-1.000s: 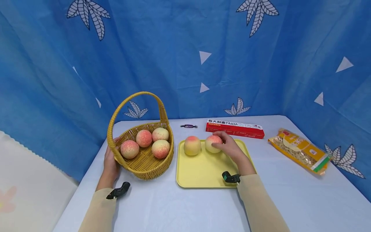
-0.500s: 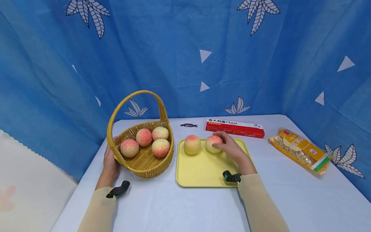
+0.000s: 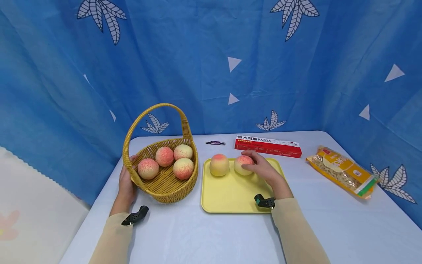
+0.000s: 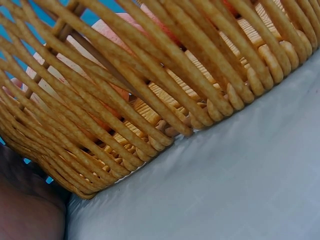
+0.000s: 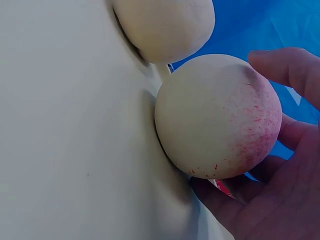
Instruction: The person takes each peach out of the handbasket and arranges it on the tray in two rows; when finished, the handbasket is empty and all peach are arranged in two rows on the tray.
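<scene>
A wicker basket (image 3: pixel 168 190) with a tall arched handle stands at the left, holding several peaches (image 3: pixel 164 156). My left hand (image 3: pixel 126 183) holds the basket's outer left side, its fingers partly hidden behind the wickerwork. The left wrist view shows the woven basket wall (image 4: pixel 150 95) close up, with the hand at its lower left. On a yellow tray (image 3: pixel 227 200) lie two peaches side by side. My right hand (image 3: pixel 263 170) has its thumb and fingers around the right-hand peach (image 5: pixel 215 117), which rests low against the tray. The other peach (image 3: pixel 219 165) sits just left of it.
Behind the tray lies a red pasta box (image 3: pixel 268 147), with a small purple wrapped candy (image 3: pixel 215 143) to its left. An orange-and-clear food bag (image 3: pixel 343 170) lies at the right. A blue patterned curtain (image 3: pixel 204 73) stands behind the white-covered table (image 3: pixel 197 238).
Both hands keep their places on the basket and the right-hand peach. The head view shifts very slightly; nothing else visibly moves.
</scene>
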The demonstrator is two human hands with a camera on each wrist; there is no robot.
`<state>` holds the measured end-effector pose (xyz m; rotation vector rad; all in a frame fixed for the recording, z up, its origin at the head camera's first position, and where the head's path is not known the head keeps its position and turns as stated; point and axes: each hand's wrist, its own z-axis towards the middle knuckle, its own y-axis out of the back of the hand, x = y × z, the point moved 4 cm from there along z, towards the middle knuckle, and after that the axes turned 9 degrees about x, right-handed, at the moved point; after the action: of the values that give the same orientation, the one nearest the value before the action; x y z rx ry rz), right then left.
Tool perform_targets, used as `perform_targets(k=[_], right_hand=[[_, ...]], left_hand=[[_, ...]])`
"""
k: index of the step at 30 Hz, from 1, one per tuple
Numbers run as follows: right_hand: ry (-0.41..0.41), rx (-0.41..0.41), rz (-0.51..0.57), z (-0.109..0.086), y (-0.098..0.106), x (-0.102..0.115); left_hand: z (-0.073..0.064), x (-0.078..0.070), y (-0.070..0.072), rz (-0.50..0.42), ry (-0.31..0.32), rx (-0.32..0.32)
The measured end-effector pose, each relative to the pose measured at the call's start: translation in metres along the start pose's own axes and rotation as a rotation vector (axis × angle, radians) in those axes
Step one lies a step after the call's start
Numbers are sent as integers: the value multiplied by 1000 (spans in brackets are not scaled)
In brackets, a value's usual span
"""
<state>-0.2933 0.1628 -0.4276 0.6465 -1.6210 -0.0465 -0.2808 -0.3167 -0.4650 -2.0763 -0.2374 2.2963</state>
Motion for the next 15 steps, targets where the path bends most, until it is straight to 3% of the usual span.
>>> perform_targets(k=[9,15], right_hand=[[59,-46,-9,3,4,-2],[67,-158,-16,2,10,8]], left_hand=[[1,-1,0,-9,-9,22],[0,-2,0,-12,-11,15]])
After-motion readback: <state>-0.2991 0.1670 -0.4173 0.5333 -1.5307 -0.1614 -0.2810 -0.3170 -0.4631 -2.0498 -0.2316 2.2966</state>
